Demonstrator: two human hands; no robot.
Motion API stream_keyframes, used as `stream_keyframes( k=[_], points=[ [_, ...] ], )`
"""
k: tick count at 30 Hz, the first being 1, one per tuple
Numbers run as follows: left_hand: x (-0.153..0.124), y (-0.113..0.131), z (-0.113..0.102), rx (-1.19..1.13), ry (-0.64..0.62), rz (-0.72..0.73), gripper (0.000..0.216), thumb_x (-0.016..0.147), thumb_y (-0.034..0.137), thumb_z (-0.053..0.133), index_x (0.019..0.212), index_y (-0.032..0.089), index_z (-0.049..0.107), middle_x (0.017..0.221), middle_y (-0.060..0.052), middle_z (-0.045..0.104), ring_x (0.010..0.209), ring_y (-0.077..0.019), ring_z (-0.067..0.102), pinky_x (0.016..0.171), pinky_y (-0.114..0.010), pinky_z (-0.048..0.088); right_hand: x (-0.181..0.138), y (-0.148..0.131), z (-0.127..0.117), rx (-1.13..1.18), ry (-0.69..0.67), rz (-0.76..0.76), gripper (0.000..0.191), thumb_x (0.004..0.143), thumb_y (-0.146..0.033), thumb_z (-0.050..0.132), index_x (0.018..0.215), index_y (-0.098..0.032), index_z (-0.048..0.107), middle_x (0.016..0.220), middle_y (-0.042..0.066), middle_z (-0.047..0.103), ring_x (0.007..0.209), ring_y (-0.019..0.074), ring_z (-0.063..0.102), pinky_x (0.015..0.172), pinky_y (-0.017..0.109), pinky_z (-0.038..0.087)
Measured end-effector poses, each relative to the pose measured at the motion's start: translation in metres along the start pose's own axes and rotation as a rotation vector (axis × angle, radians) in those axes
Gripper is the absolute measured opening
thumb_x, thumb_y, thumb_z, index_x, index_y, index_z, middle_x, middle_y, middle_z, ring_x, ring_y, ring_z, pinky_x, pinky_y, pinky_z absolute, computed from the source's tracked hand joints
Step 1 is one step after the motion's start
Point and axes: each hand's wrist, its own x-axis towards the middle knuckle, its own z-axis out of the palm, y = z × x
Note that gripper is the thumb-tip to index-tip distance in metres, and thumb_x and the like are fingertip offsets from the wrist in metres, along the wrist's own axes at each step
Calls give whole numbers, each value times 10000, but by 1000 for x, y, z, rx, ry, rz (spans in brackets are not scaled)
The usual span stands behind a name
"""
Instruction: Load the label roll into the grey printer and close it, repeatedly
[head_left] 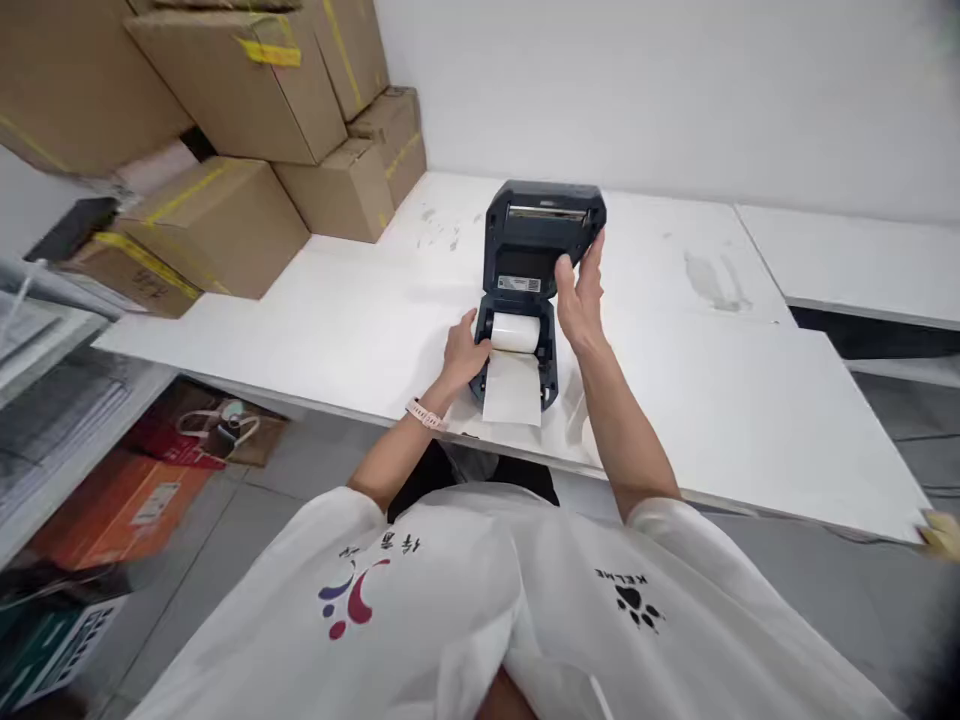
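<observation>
A dark label printer (551, 372) stands on the white table near its front edge, with its lid (545, 222) raised. Inside lies a white label roll (516, 332), and a strip of label paper (513, 388) runs from it out over the front. My left hand (465, 350) grips the left side of the base, thumb at the roll's edge and fingers along the outside. At the lid's right edge is my right hand (582, 300), its thumb on the inner side and its fingers on the outer side, partly hidden.
Cardboard boxes (217, 225) are stacked at the table's left end against the wall. Behind my right forearm, a white roundish thing (590, 438) is partly hidden. A step separates the white table (360, 330) from another tabletop (885, 262) at right. An orange box (120, 510) sits low at left.
</observation>
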Motion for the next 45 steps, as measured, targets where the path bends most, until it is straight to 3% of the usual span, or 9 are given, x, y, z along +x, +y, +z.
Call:
stream_keyframes(
  k=[5, 10, 13, 17, 25, 29, 34, 40, 45],
  points=[
    [6, -5, 8, -103, -18, -22, 648, 782, 163, 534, 1430, 185, 528, 1435, -107, 627, 1310, -300, 591, 1091, -415, 469, 34, 13, 6, -69, -53, -7, 879, 943, -772, 207, 1637, -306, -67, 1670, 116, 292, 1548, 341, 281, 1194, 649, 288],
    [9, -10, 13, -134, 15, -24, 660, 748, 143, 531, 1405, 198, 560, 1383, -82, 668, 1199, -281, 654, 1012, -399, 514, 0, -17, -9, -295, 59, -150, 764, 981, -600, 387, 1609, -205, 205, 1676, 161, 245, 1558, 365, 210, 1199, 612, 287],
    [10, -10, 12, -102, 28, -12, 662, 728, 122, 528, 1383, 201, 585, 1315, -74, 706, 1122, -279, 682, 988, -406, 518, -22, -35, -8, -364, -204, -246, 543, 985, -428, 452, 1477, -198, 454, 1514, 155, 514, 1408, 357, 456, 1120, 541, 408],
    [11, -6, 10, -19, 31, 2, 654, 709, 94, 523, 1349, 189, 617, 1260, -83, 725, 1117, -295, 677, 994, -422, 508, -22, -38, 13, -504, -746, -224, 728, 819, -379, 705, 1472, -165, 464, 1389, 181, 630, 1223, 390, 610, 1036, 529, 462],
    [13, -13, 12, -112, 28, -18, 680, 694, 93, 537, 1361, 210, 605, 1321, -67, 699, 1179, -281, 655, 1045, -415, 490, 1, -30, -6, -202, -923, -217, 990, 706, -424, 785, 1569, -229, 342, 1480, 140, 561, 1295, 369, 581, 1069, 502, 480],
    [14, -20, 14, -165, 18, 8, 694, 696, 121, 538, 1378, 237, 596, 1356, -51, 679, 1187, -288, 645, 1032, -432, 504, 8, -21, -65, 210, -784, -208, 965, 687, -441, 818, 1544, -284, 403, 1491, 74, 548, 1283, 320, 594, 1084, 461, 501],
    [14, -23, 16, -193, 13, 2, 702, 707, 124, 534, 1398, 238, 578, 1362, -54, 672, 1185, -278, 641, 1039, -428, 501, 23, 20, -113, 140, -423, -61, 884, 651, -453, 866, 1456, -312, 530, 1460, 79, 557, 1116, 299, 657, 982, 498, 560],
    [14, -20, 15, -199, 24, -16, 698, 704, 115, 534, 1392, 223, 576, 1356, -56, 672, 1174, -257, 644, 1048, -412, 498, 39, 106, -80, 195, -248, 168, 1035, 535, -316, 836, 1489, -237, 443, 1290, 124, 624, 1129, 326, 661, 1009, 521, 540],
    [13, -19, 15, -214, 24, -14, 698, 694, 116, 536, 1380, 231, 589, 1352, -54, 674, 1160, -257, 648, 1031, -409, 506, 33, 133, -42, 263, -258, 331, 1034, 484, -232, 774, 1462, -198, 439, 1344, 139, 596, 1178, 320, 638, 1044, 490, 513]
  ],
)
